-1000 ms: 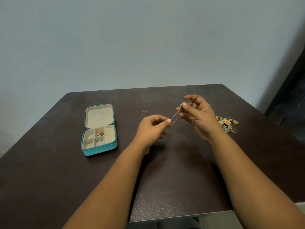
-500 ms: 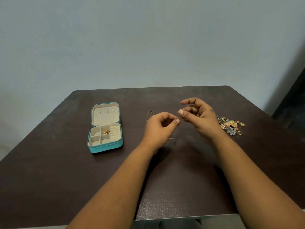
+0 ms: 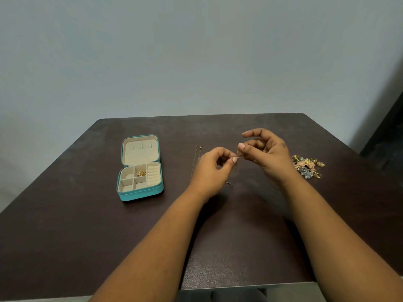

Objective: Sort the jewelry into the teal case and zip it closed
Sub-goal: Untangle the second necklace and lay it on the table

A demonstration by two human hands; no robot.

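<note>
**Thin chain pinched between both hands above the bench; teal case open at left**

Nearest, two bare forearms are seen reaching in from the lower edge over a dark brown bench (image 3: 229,258).

Mid-bench, the left hand (image 3: 210,171) is raised above the surface, its thumb and forefinger curled and pinched on a thin chain (image 3: 236,168). The right hand (image 3: 265,154) is held just beside it, thumb and a fingertip pinched on the same chain at its top; the forefinger is arched above, the other fingers loosely curled. The fingertips of both hands are almost touching. A short length of the chain is seen hanging below the pinch, with a small end lying on the bench beneath the left hand.

Just behind the left hand, a second fine necklace (image 3: 194,162) is laid on the bench, partly hidden by the hand.

To the left, well apart from the hands, the teal case (image 3: 139,194) is lying open, lid flat back. A small gold piece (image 3: 141,173) is held in one rear middle compartment; the ring rolls are on the right side.

To the right, just beyond the right wrist, a heap of jewelry (image 3: 307,166), gold and pale blue, is resting on the bench.

Farthest, a plain pale wall (image 3: 196,62) is noted.
</note>
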